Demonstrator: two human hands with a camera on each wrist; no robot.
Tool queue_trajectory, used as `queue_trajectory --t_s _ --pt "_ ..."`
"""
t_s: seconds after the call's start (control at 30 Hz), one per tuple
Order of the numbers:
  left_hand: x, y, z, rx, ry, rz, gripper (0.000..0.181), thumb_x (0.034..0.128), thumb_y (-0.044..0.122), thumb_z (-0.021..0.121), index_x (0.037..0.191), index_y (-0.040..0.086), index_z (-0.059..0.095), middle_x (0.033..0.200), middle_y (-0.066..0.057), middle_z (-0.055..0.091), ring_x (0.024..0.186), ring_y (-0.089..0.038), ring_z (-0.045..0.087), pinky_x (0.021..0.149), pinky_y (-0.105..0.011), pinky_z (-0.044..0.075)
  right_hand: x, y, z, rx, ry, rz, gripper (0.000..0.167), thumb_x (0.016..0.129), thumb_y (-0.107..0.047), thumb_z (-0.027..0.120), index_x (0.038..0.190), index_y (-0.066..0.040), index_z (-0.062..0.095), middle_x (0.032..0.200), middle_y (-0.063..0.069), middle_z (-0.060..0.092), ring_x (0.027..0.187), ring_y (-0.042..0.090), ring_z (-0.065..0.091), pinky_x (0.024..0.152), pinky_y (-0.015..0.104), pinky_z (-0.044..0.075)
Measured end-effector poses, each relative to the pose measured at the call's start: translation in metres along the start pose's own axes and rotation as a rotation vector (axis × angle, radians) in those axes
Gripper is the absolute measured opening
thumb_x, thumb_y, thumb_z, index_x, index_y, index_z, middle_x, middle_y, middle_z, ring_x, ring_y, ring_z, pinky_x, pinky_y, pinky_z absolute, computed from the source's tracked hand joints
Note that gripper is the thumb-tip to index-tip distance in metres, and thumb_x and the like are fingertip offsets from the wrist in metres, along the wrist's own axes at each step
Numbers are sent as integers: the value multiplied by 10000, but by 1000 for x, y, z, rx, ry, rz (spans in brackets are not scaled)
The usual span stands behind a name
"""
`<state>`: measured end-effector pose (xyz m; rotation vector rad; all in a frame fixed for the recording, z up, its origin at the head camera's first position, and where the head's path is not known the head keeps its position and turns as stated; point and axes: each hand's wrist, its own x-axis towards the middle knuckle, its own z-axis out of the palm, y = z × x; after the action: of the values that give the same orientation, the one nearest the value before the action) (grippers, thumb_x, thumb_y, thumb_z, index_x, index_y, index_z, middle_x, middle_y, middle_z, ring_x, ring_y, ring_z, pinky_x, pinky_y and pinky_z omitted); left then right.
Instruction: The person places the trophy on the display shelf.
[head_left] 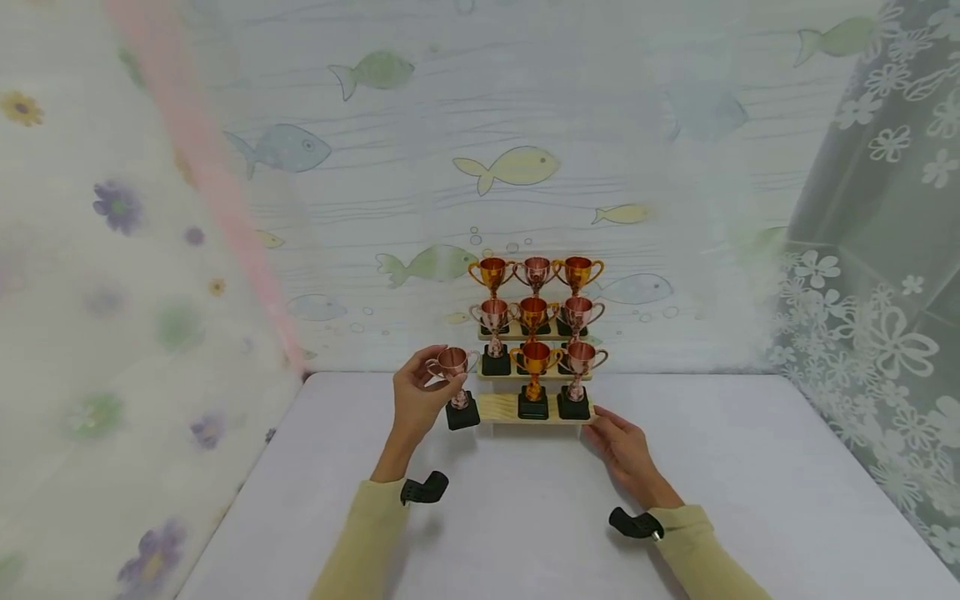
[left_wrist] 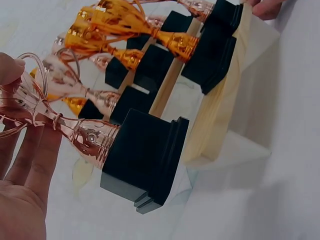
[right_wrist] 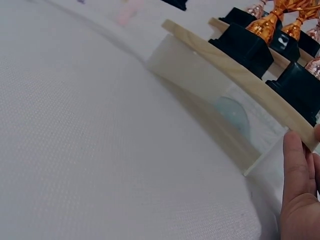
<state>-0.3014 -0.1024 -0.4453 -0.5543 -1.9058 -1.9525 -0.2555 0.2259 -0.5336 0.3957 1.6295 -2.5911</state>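
Note:
My left hand (head_left: 424,396) grips a small rose-gold trophy cup (head_left: 453,363) by its bowl and handles. The cup's black square base (left_wrist: 145,155) hangs in the air, slightly tilted, just off the left end of a tiered display stand (head_left: 497,407). My right hand (head_left: 624,448) holds the right end of the lowest wooden shelf, with fingers (right_wrist: 295,160) at its edge. On that shelf stand a gold trophy cup (head_left: 536,358) and a rose-gold trophy cup (head_left: 581,358); its left part is bare wood.
Behind, the middle and top tiers carry more gold and rose-gold trophy cups (head_left: 578,271) on black bases. The stand has pale supports (right_wrist: 200,75) and sits on a white table (head_left: 525,517). A fish-patterned curtain (head_left: 420,200) hangs at the back, with flowered cloth (head_left: 142,333) at left.

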Motion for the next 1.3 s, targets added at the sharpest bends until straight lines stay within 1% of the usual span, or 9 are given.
queue_trajectory --t_s 0.23,0.33,0.37,0.43,0.57,0.6,0.67,0.8,1.3 --pt "7 -6 17 -50 -77 -18 516 816 -105 784 1302 -61 615 1057 -162 645 835 -104 625 756 -205 596 1 1 0 7 7 -3 554 1038 -37 501 1535 100 300 1364 112 539 998 9 669 982 195 525" --pt "9 -9 23 -62 -112 -26 529 821 -120 767 1320 -91 594 1059 -156 645 836 -109 623 767 -212 596 1 0 0 4 -2 -9 556 1043 -47 503 1539 98 297 1432 162 496 1011 4 665 990 195 519" --pt "9 -5 25 -63 -120 -31 526 822 -121 764 1318 -100 591 1054 -161 647 834 -110 623 770 -212 596 1 0 0 6 -5 -9 558 1044 -50 504 1540 97 296 1464 181 466 1015 4 665 994 196 517" --pt "9 3 31 -66 -130 -39 517 823 -124 757 1311 -115 587 1048 -185 650 830 -116 619 779 -227 599 1 0 1 8 -9 -9 559 1045 -51 500 1543 96 292 1496 194 430 1019 3 664 1000 199 513" --pt "10 2 40 -58 -125 -28 485 822 -94 778 1280 -80 620 1033 -219 650 816 -117 618 774 -236 602 1 0 1 26 0 -7 562 1032 -35 502 1538 101 298 1458 172 460 1005 12 671 995 206 520" --pt "11 -4 42 -59 -122 -23 484 822 -89 782 1279 -71 624 1035 -222 649 815 -117 617 771 -237 602 1 -1 1 25 1 -7 570 1029 -34 503 1540 103 291 1446 163 469 1003 10 671 994 205 520" --pt "13 -15 44 -62 -116 -12 486 820 -76 792 1280 -51 634 1038 -216 651 817 -117 619 760 -223 599 0 0 2 29 7 -7 577 1023 -30 511 1538 108 291 1443 172 471 995 14 674 988 207 525" --pt "14 -20 46 -74 -119 -10 497 824 -68 793 1294 -48 633 1058 -210 655 834 -120 620 761 -216 598 0 0 2 10 11 -4 577 1029 -39 509 1541 105 286 1473 190 446 996 11 670 985 204 526" --pt "14 -26 48 -81 -140 -27 527 846 -56 780 1344 -33 608 1063 -220 633 869 -129 630 783 -233 599 2 4 1 21 4 -21 549 1043 -28 491 1535 110 290 1438 164 484 1000 18 676 989 210 527"
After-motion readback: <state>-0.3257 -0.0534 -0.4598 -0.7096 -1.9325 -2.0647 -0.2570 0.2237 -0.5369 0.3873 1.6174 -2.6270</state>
